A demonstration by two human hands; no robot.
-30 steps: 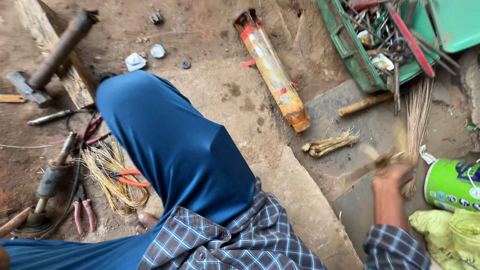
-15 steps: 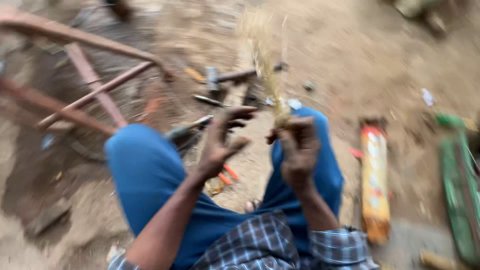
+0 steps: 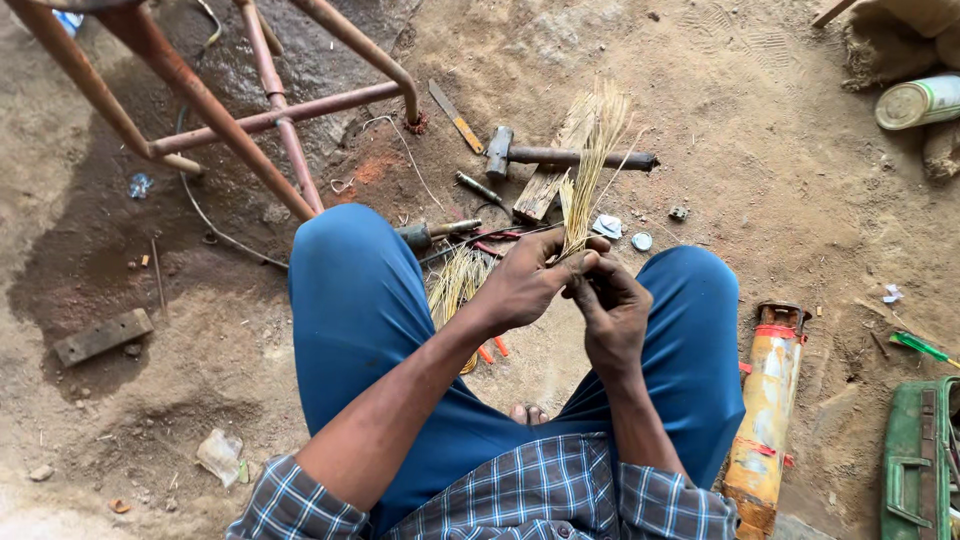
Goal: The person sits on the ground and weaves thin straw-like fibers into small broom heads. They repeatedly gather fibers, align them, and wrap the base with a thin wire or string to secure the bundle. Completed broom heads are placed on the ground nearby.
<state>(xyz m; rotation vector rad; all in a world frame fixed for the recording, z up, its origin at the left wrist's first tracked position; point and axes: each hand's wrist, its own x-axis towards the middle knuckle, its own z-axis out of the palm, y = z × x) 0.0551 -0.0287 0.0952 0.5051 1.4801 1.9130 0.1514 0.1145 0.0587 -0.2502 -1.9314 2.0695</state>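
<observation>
I log my left hand (image 3: 528, 283) and right hand (image 3: 607, 305) both pinched on one bundle of straw-coloured fibres (image 3: 590, 165) fanning up beyond the fingertips, a hammer (image 3: 560, 157) farther beyond them, a yellow cylinder (image 3: 764, 400) right of the right hand.

Blue trousers (image 3: 360, 310), blue-checked shirt (image 3: 520, 495), pale yellow straw bundle (image 3: 590, 160), rusty red frame (image 3: 230, 110).

Bare dirt floor (image 3: 760, 120), sandy and uneven, with a dark damp stain (image 3: 90, 260) far left of the hands. Rusty red metal frame (image 3: 280, 110) stood up-left of the hands. Flat daylight, soft shadows. Green metal box (image 3: 915, 460) sat at lower right; scattered debris lay around.
</observation>
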